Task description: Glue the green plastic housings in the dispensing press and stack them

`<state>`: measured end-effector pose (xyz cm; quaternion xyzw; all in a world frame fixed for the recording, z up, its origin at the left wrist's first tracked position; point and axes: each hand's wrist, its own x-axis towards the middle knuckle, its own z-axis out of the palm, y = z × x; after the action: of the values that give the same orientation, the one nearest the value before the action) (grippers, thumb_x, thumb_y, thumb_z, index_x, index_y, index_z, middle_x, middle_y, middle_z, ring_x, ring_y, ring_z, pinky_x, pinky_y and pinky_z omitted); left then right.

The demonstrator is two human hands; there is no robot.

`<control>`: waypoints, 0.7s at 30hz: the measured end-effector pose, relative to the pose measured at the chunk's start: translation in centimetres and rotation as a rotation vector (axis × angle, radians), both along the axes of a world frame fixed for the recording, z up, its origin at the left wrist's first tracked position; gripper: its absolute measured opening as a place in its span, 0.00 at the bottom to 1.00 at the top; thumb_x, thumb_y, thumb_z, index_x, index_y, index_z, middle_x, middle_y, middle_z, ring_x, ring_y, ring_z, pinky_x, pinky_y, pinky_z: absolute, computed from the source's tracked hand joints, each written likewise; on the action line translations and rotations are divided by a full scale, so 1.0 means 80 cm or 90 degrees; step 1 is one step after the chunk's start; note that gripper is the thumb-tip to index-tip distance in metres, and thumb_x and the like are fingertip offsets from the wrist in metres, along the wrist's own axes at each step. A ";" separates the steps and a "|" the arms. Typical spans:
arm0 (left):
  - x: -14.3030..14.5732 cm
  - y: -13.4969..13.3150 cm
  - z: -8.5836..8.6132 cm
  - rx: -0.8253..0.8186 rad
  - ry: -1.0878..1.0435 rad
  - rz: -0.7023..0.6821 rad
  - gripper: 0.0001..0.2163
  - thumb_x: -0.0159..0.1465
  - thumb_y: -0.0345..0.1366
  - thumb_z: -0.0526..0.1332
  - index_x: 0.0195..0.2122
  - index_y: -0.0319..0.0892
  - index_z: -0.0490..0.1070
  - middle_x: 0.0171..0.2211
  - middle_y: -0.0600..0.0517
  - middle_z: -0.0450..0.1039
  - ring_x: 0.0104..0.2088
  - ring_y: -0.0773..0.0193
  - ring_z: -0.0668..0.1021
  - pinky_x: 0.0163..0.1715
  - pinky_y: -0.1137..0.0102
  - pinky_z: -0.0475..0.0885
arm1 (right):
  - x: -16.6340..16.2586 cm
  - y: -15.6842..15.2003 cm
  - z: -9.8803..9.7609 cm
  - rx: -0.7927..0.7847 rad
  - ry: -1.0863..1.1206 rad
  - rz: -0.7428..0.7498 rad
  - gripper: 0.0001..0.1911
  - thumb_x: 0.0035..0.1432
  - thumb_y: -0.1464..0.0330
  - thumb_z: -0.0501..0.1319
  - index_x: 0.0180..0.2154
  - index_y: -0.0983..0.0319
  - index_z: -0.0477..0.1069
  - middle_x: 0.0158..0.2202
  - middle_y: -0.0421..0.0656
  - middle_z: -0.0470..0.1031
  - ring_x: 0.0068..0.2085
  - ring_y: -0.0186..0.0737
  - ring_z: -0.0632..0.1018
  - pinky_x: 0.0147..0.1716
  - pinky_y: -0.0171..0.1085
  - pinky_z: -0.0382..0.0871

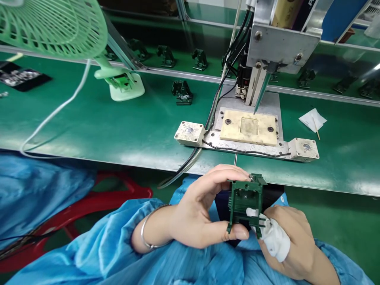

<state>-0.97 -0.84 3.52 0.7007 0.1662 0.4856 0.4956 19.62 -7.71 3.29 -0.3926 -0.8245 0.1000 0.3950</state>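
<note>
My left hand [197,206] pinches a dark green plastic frame part [246,200], forefinger on its top and thumb under its lower left corner. My right hand [292,241], with a white finger cot on the forefinger, touches the part's lower right side. Both hands hover over my lap in blue sleeves, just in front of the green bench edge [208,168]. A silver bracelet [145,233] rings my left wrist.
A press fixture with a beige nest plate [249,126] and two button boxes [189,132] [305,148] stands on the bench. A green fan [59,27] sits at left. More dark green parts [181,92] lie behind. A white wipe with a stick [312,119] lies right. A red stool [97,202] is below.
</note>
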 end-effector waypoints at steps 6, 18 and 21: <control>0.001 -0.001 -0.004 -0.030 0.051 0.031 0.33 0.53 0.38 0.76 0.59 0.46 0.68 0.46 0.44 0.71 0.46 0.54 0.76 0.46 0.64 0.75 | 0.005 -0.003 0.015 0.003 0.057 -0.123 0.09 0.60 0.79 0.60 0.31 0.60 0.66 0.22 0.35 0.65 0.20 0.31 0.66 0.20 0.35 0.61; -0.001 0.000 -0.019 -0.095 0.098 -0.021 0.35 0.55 0.45 0.74 0.63 0.49 0.66 0.52 0.42 0.71 0.47 0.53 0.76 0.47 0.62 0.74 | 0.029 -0.016 -0.004 0.055 0.044 -0.254 0.15 0.59 0.70 0.66 0.49 0.58 0.76 0.33 0.42 0.74 0.26 0.37 0.74 0.20 0.36 0.71; -0.003 0.002 -0.019 -0.139 0.036 -0.083 0.33 0.59 0.44 0.71 0.64 0.50 0.65 0.56 0.41 0.70 0.50 0.52 0.76 0.50 0.61 0.74 | 0.035 -0.017 -0.002 -0.007 0.022 -0.238 0.14 0.60 0.67 0.66 0.49 0.57 0.75 0.33 0.41 0.75 0.25 0.37 0.75 0.19 0.35 0.72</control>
<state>-1.22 -0.69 2.03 0.6650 0.1860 0.4115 0.5948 22.40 -9.09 3.14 -0.5394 -0.7299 0.0364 0.4183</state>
